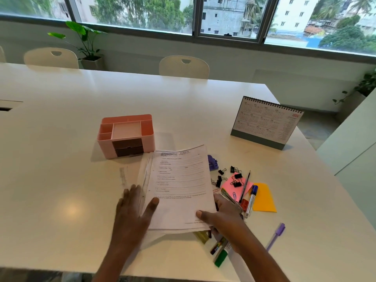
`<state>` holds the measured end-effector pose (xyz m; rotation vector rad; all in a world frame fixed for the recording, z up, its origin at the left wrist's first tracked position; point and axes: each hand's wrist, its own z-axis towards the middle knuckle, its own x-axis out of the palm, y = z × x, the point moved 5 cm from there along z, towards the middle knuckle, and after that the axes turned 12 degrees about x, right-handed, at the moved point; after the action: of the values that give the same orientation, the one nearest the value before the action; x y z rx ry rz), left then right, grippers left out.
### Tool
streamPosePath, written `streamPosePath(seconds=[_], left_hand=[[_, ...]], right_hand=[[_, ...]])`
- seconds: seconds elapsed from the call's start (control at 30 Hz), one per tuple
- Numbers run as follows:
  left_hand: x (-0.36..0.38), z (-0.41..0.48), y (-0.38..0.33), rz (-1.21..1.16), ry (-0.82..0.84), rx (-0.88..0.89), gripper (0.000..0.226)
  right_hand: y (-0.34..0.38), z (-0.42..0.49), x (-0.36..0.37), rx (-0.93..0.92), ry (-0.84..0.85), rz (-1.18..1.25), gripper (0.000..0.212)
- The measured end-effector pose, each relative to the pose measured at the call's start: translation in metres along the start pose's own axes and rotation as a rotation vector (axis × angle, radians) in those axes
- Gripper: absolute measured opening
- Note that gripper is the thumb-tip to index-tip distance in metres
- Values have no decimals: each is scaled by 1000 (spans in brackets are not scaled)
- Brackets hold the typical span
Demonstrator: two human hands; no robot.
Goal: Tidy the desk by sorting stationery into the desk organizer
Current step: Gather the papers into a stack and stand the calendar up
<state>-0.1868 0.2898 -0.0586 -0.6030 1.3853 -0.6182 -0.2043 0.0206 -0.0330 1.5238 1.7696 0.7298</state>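
A: What is nearest to us?
B: A green marker (pixel 220 258) lies by the near edge of the white table (pixel 61 180). A purple pen (pixel 275 236) lies off to its right.
A: And the hands?
B: Both are on the stack of papers (pixel 179 180). The left hand (pixel 132 212) lies flat at the stack's left side, with its fingers straight and its thumb on the top sheet. The right hand (pixel 221 216) pinches the right edge, thumb on top and fingers tucked under.
A: What is beside the papers?
B: On the right lie an orange note (pixel 263 197), a pink note (pixel 227 187), a blue-capped marker (pixel 252 197), a pencil (pixel 246 182) and black binder clips (pixel 237 178). Some clips sit on the pink note.
A: Where is the desk organizer?
B: The desk organizer (pixel 126 135) stands just past the papers, close to their far left corner. It is a pink box with round corners. Its open top is split into little boxes. Its front has two dark brown drawers.
A: And farther back?
B: A desk calendar (pixel 266 123) stands on the right. White chairs (pixel 184 67) stand behind the table, under a big window (pixel 142 13).
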Motion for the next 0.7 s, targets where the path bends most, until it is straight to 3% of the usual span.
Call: streamPosePath(seconds=[0.2, 0.43, 0.6, 0.7], left_hand=[[7, -1, -1, -60, 6, 3, 94], [1, -5, -4, -195, -4, -2, 89], [-5, -9, -6, -355, -35, -64, 99], [-8, -16, -5, -491, -170, -124, 76]], right_hand=[[9, 0, 17, -31, -16, -18, 42], [12, 5, 22, 62, 3, 126, 33], [16, 8, 20, 106, -18, 140, 35], [17, 9, 16, 95, -14, 163, 37]])
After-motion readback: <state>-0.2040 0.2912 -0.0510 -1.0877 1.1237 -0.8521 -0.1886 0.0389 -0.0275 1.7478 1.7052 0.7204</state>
